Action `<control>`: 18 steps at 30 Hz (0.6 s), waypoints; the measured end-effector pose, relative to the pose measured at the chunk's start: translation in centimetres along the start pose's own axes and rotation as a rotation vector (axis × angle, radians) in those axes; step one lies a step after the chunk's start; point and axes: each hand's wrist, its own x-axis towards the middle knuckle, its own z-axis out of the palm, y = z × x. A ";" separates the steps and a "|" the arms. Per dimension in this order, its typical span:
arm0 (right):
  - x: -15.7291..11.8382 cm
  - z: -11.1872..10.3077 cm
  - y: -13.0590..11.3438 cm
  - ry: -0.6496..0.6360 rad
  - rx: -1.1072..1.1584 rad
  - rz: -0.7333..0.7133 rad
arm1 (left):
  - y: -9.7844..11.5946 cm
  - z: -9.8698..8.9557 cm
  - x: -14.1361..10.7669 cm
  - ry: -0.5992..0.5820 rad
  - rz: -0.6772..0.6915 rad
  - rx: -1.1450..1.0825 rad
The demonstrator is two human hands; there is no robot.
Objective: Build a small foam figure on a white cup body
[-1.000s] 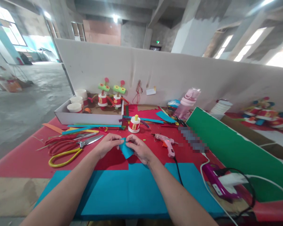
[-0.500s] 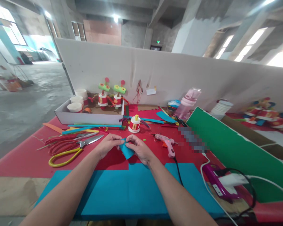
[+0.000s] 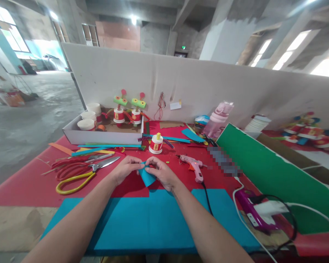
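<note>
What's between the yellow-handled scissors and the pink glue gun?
In the head view: the left hand, held blue paper, the right hand and a small green scrap.

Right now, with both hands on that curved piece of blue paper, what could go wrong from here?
1. The small curved blue paper piece could crease if the grip of the left hand or right hand tightens.
2. The pink plastic glue gun, its small light lit, lies to the right of the hands and may be hot; brushing it might burn.
3. The white-and-red paper-cup figure stands just beyond the hands and could tip if they push forward.
</note>
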 end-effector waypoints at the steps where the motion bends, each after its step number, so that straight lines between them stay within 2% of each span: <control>1: 0.0 0.0 -0.1 0.001 0.017 0.005 | 0.0 0.0 0.0 0.004 0.002 -0.009; 4: 0.2 -0.6 -0.6 0.068 0.104 -0.027 | -0.1 -0.1 0.2 0.088 0.036 -0.078; 8: 0.8 -2.0 -1.0 0.477 0.192 -0.252 | -0.2 -0.2 0.6 0.267 0.105 -0.207; 9: 1.0 -2.3 -1.0 0.543 0.198 -0.282 | -0.2 -0.2 0.7 0.301 0.111 -0.235; 11: 1.2 -2.5 -0.8 0.537 0.202 -0.271 | -0.3 -0.1 0.8 0.341 0.112 -0.269; 13: 1.2 -2.2 -0.6 0.436 0.203 -0.207 | -0.5 0.1 0.8 0.350 0.121 -0.244; 15: 1.2 -1.6 -0.4 0.352 0.211 -0.129 | -0.6 0.2 0.9 0.354 0.162 -0.153; 18: 1.2 -0.7 0.0 0.296 0.250 -0.030 | -0.7 0.4 1.0 0.370 0.233 -0.021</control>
